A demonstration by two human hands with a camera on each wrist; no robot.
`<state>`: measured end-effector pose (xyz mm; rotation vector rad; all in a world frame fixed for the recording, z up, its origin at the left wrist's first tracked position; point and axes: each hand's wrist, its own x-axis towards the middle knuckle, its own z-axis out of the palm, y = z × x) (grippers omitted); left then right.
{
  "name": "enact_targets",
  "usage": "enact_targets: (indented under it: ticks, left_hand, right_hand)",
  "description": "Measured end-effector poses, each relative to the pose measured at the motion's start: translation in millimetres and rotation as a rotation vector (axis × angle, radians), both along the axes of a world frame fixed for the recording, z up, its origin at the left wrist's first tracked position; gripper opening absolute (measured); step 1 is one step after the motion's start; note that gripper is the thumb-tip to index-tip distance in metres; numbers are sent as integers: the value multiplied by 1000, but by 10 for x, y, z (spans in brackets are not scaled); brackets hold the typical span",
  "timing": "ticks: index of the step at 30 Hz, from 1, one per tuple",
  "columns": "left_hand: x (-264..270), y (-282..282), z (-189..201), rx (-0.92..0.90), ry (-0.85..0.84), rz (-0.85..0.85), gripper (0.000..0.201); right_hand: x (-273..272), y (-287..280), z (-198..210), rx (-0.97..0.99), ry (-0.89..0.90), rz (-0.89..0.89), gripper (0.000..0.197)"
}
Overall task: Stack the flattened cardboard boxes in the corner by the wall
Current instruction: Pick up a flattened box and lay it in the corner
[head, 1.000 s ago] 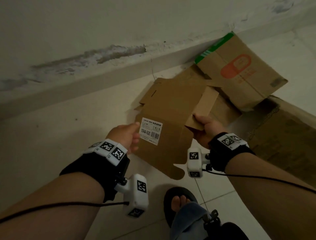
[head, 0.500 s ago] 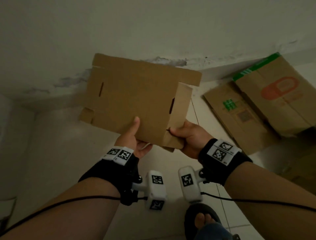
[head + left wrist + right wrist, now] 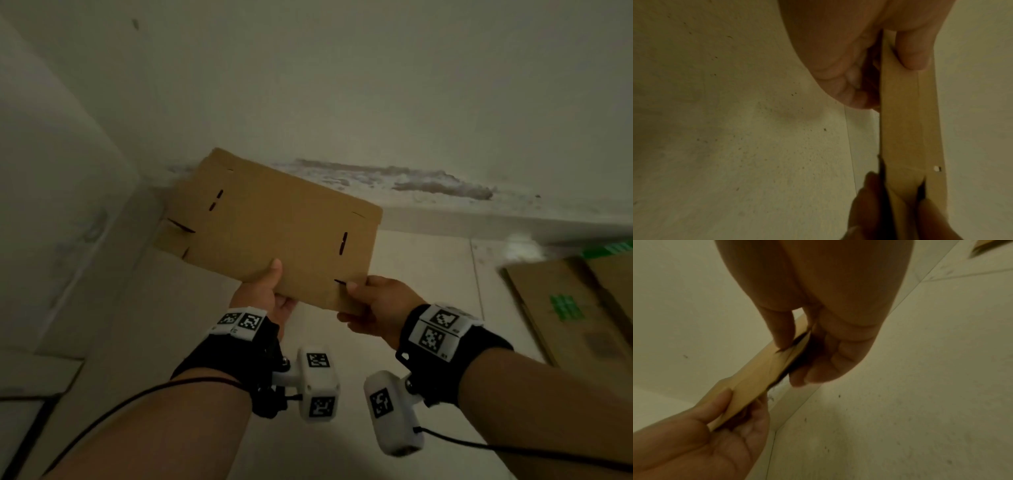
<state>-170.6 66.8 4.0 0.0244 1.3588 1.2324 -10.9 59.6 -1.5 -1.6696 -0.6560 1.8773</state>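
Holding it up with both hands now, the person has the flattened cardboard box (image 3: 274,236) clear of the floor, tilted, its far edge reaching toward the corner where the 2 walls meet. The left hand (image 3: 265,296) pinches the near edge: thumb laid on the top face, fingers tucked beneath, and the left wrist view confirms it, thumb (image 3: 914,53) on one side of the board and fingers on the other. The right hand (image 3: 375,305) clamps the near right corner the same way, thumb tip by a small slit, fingers curled under the edge; in the right wrist view the board (image 3: 764,369) runs edge-on between both grips. Several short dark slits and a folded side flap show on the brown top face.

Off to the right, more flattened boxes (image 3: 579,301) lie on the pale tiled floor (image 3: 428,274) near the skirting, one with green printing, though that edge is blurred and I can't say how many there are. The back wall (image 3: 342,85) has a strip of peeled, stained plaster (image 3: 421,181) low down, just above the skirting. Black wrist straps with white marker blocks sit on both forearms, cables trailing back.
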Motion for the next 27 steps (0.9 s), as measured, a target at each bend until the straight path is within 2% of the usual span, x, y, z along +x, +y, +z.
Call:
enact_targets:
  ticks: [6, 10, 15, 18, 25, 27]
  left_hand:
    - [-573, 41, -312, -41, 11, 52, 45]
    - [-957, 71, -532, -114, 69, 67, 49]
    - [-1471, 132, -780, -208, 147, 19, 38]
    - [-1766, 155, -959, -254, 210, 25, 45]
    - [-2047, 134, -1154, -276, 217, 7, 57]
    - [-2057, 147, -1164, -287, 204, -5, 57]
  right_hand:
    - [-713, 241, -284, 37, -68, -25, 22]
    - [-1087, 338, -535, 22, -77, -24, 30]
    - [-1545, 461, -899, -28, -86, -27, 32]
    - [-1798, 537, -1078, -54, -119, -13, 33]
    - [-2147, 674, -1337, -115, -285, 64, 28]
    - [-2199, 720, -1368, -149, -272, 78, 31]
